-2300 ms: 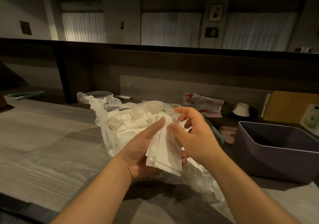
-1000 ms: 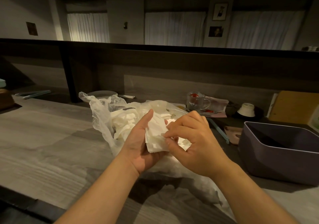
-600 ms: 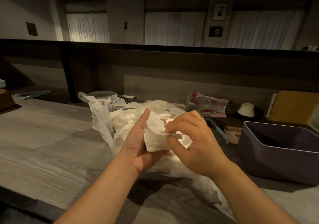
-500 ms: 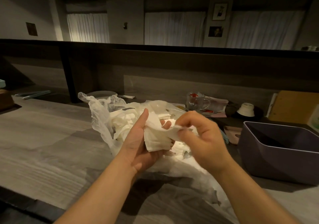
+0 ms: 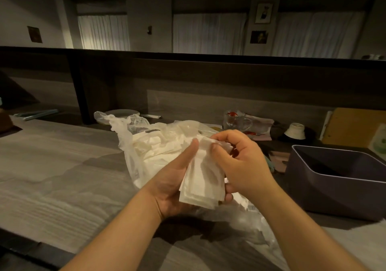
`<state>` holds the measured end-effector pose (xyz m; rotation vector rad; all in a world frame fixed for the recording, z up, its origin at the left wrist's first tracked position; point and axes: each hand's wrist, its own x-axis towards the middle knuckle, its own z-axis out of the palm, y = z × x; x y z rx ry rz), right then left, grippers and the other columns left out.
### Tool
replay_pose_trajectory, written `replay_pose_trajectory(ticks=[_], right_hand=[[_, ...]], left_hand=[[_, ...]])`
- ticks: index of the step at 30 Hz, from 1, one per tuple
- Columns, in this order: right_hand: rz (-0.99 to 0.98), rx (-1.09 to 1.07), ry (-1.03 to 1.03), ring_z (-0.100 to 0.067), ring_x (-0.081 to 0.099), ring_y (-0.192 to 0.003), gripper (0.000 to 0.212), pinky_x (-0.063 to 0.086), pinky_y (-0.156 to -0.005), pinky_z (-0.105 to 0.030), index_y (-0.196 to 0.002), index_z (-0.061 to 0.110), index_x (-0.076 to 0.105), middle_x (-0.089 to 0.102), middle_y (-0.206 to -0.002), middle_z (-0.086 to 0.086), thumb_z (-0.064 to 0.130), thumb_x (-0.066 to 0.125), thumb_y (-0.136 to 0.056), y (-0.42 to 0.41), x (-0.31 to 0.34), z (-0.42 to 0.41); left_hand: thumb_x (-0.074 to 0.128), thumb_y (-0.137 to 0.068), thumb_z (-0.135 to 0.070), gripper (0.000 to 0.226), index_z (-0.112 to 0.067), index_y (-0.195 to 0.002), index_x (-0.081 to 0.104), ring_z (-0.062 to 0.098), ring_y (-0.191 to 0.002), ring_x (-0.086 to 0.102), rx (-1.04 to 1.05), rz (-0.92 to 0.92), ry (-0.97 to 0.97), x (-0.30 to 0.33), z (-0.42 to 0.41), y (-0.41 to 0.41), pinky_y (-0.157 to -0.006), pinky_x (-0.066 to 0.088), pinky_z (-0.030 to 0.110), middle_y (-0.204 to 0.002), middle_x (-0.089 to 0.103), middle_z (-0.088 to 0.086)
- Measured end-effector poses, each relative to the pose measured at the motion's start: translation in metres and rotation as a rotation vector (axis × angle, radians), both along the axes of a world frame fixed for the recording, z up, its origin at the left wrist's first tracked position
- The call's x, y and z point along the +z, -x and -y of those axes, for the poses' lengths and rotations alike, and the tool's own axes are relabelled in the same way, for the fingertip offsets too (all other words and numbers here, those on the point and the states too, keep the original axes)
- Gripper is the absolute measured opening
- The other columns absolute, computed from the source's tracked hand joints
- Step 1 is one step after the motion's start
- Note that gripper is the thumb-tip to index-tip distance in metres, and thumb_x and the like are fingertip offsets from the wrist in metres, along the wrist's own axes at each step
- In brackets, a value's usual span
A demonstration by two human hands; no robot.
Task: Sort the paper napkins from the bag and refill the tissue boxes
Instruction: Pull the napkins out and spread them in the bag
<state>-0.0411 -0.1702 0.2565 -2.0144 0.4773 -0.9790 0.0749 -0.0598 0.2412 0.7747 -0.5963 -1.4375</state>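
Grey wood-grain counter; clear plastic bag of napkins at centre; dark purple bin right; glass mug, white cup far right.

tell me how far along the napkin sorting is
Early. Done: a small stack of napkins is gathered in the left hand. In hand: the right hand pinches its top edge. Left: the bag holds many more napkins, and the purple box looks empty.
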Motion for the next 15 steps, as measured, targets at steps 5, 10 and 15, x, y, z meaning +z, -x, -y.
replay_pose_trajectory(ticks=[5,10,15], right_hand=[[-0.108,0.070,0.014,-0.001,0.050,-0.124,0.032,0.054,-0.102,-0.033,-0.132,0.051,0.057,0.050,-0.126,0.032,0.037,0.052,-0.104,-0.0003,-0.0028,0.0001],[-0.165,0.101,-0.051,-0.006,0.052,-0.128,0.035,0.053,-0.105,-0.035,-0.138,0.050,0.055,0.052,-0.127,0.034,0.037,0.048,-0.106,-0.0025,-0.0035,-0.0024],[-0.025,0.025,-0.270,-0.005,0.068,-0.089,0.029,0.063,-0.083,-0.040,-0.131,0.041,0.060,0.068,-0.109,0.017,0.029,0.049,-0.107,-0.0021,0.0015,0.0030]], left_hand=[[0.074,-0.085,-0.029,0.018,-0.016,-0.092,0.084,0.030,-0.083,0.074,0.067,0.091,-0.018,0.0031,-0.0026,0.0058,-0.087,0.056,0.050,-0.094,0.075,0.014],[0.079,-0.078,-0.024,0.012,-0.015,-0.083,0.084,0.028,-0.081,0.071,0.053,0.054,-0.034,0.0075,-0.0037,0.0104,-0.085,0.055,0.045,-0.089,0.073,0.014],[0.073,-0.084,-0.042,0.044,-0.004,-0.108,0.076,0.029,-0.084,0.063,0.104,-0.175,-0.061,0.0073,0.0008,0.0025,-0.087,0.049,0.044,-0.096,0.066,0.016]])
